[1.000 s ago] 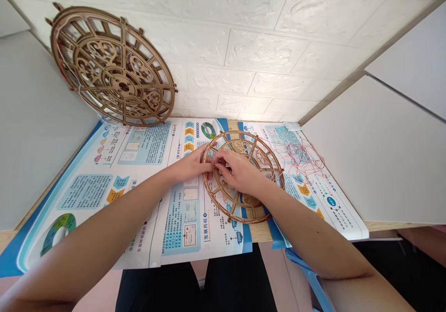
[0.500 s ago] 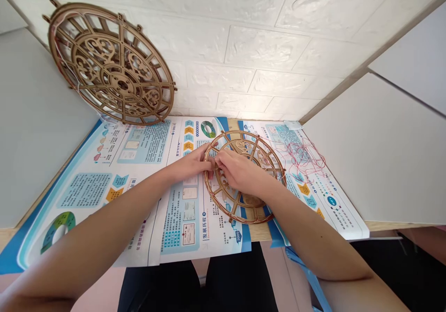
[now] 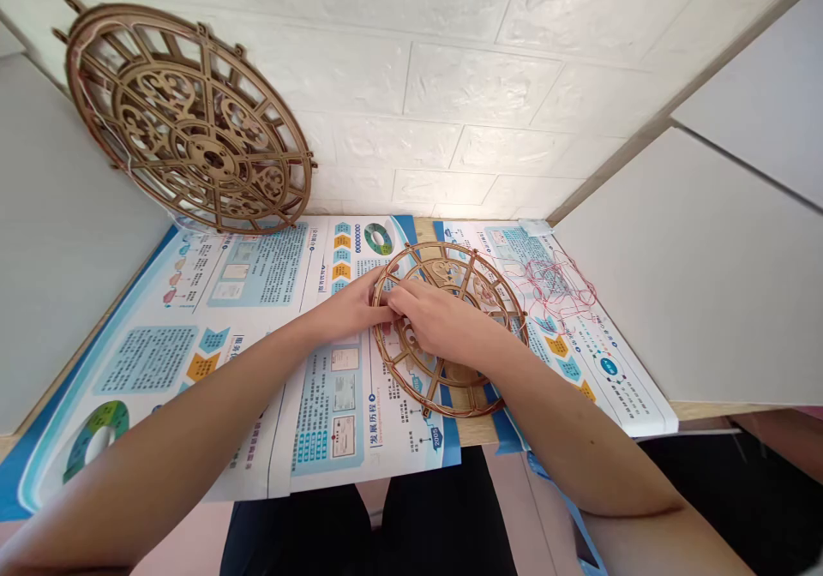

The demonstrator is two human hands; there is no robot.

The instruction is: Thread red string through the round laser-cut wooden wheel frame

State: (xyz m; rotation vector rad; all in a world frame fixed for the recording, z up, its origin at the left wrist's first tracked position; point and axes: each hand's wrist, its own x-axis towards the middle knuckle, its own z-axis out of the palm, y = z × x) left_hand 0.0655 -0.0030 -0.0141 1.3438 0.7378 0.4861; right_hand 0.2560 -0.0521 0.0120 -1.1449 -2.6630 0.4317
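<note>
A bronze-coloured round openwork frame point(image 3: 472, 400) with spokes and scrollwork lies on the printed sheets in front of me. My left hand point(image 3: 363, 304) grips its left rim, thumb on top and fingers passing underneath. Across the frame reaches my right hand point(image 3: 428, 315), its fingers pinched close to the left thumb at the inner side of that rim. What the right fingertips pinch is hidden. Thin wire runs along the rim. A loose tangle of fine red and white wire point(image 3: 562, 289) spreads over the sheets to the right of the frame.
Several similar bronze round frames point(image 3: 209, 158), apparently stacked, lean against the white brick-patterned wall point(image 3: 476, 79) at the back left. Grey panels point(image 3: 610, 285) close in both sides. Printed poster sheets point(image 3: 257, 370) cover the table. Another person's arm point(image 3: 788, 439) shows at the right edge.
The view has shifted slightly, so the leaning frames sit further left. My right hand has shifted a little at the rim; the left keeps its grip.
</note>
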